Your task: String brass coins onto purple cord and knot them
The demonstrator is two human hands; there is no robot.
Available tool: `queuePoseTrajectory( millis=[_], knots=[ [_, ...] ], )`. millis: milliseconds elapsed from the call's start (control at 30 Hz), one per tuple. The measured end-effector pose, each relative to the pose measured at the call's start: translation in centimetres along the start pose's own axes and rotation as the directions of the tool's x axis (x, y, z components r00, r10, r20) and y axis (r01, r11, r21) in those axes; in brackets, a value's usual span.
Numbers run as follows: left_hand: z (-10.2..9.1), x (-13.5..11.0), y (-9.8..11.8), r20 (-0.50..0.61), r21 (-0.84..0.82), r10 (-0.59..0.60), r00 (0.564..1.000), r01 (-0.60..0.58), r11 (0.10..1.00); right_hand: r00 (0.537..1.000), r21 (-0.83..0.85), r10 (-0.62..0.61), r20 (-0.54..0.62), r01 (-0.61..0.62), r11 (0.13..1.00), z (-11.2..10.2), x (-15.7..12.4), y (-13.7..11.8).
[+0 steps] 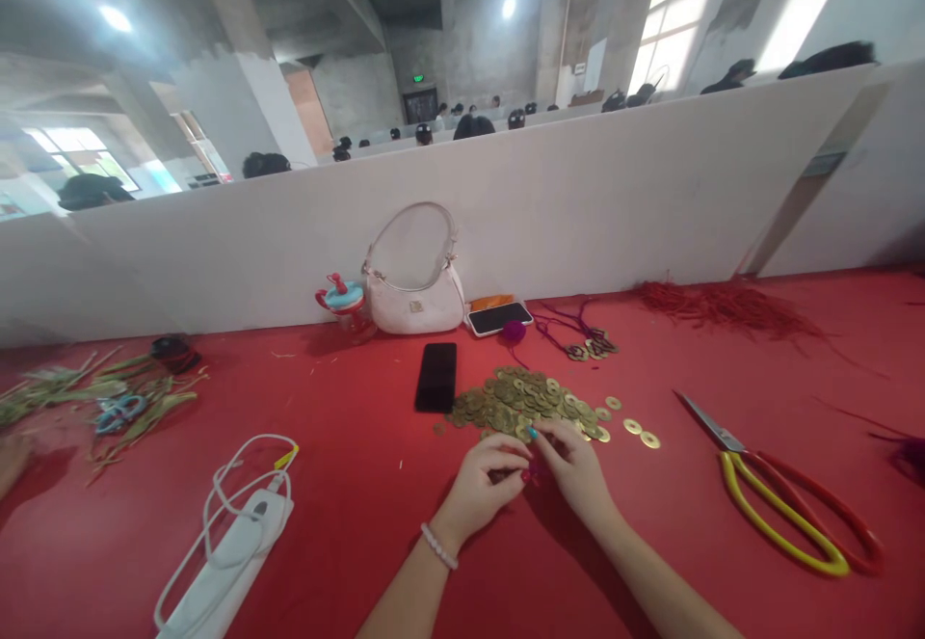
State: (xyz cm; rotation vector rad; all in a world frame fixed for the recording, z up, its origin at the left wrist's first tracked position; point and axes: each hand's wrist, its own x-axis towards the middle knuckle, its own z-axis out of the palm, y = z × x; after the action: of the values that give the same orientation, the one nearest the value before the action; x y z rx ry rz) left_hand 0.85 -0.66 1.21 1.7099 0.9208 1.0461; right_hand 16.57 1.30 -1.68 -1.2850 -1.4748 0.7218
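Note:
My left hand (486, 485), with a beaded bracelet on its wrist, is closed in a pinch in front of a pile of brass coins with holes (506, 393). Close beside it, my right hand (576, 468) is also pinched, fingertips at the near edge of the pile. A short piece of purple cord (536, 471) shows between the two hands. Whether a coin is also in the fingers is hidden. Several loose coins (632, 426) lie right of the pile. Behind it are a purple yarn ball (514, 332) and coins tied with dark cord (594, 344).
Large scissors (773, 499) lie open at right. A black phone (436, 377), another phone (500, 318), a white handbag (417, 302) and a cup (347, 304) stand further back. A power strip (231, 557), blue scissors (119, 413) and red strands (723, 309) lie around. A white partition (578, 205) closes the back.

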Motion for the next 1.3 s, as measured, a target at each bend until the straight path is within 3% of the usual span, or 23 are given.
queuePoseTrajectory(
  millis=[133,333,567,833,1000,1300],
  knots=[
    [0.1,0.0,0.0,-0.032,-0.083,0.01,0.999,-0.013,0.996,0.998,0.002,0.006,0.063,-0.006,1.0,0.2,-0.3,-0.2],
    [0.0,0.2,-0.9,-0.182,-0.055,-0.102,0.978,0.093,0.994,0.992,0.124,0.066,0.108,-0.079,0.989,0.0,-1.0,-0.7],
    [-0.2,0.2,-1.3,-0.195,-0.04,-0.063,0.979,0.056,0.998,0.97,0.108,0.011,0.244,-0.038,0.993,0.1,-1.6,-1.1],
    [0.1,0.2,-0.7,-0.207,-0.025,-0.051,0.977,0.047,0.999,0.983,-0.002,0.008,0.182,-0.008,1.0,-0.4,-1.5,-1.3],
    [0.1,0.2,-0.7,-0.242,0.005,-0.058,0.968,0.061,0.998,0.979,-0.04,-0.081,0.187,0.09,0.995,-0.6,-1.8,-1.7],
    [-0.3,0.3,-1.6,-0.37,-0.047,-0.139,0.918,0.131,0.99,0.961,-0.078,-0.169,0.219,0.19,0.979,-0.9,-1.9,-2.5]
  ],
)
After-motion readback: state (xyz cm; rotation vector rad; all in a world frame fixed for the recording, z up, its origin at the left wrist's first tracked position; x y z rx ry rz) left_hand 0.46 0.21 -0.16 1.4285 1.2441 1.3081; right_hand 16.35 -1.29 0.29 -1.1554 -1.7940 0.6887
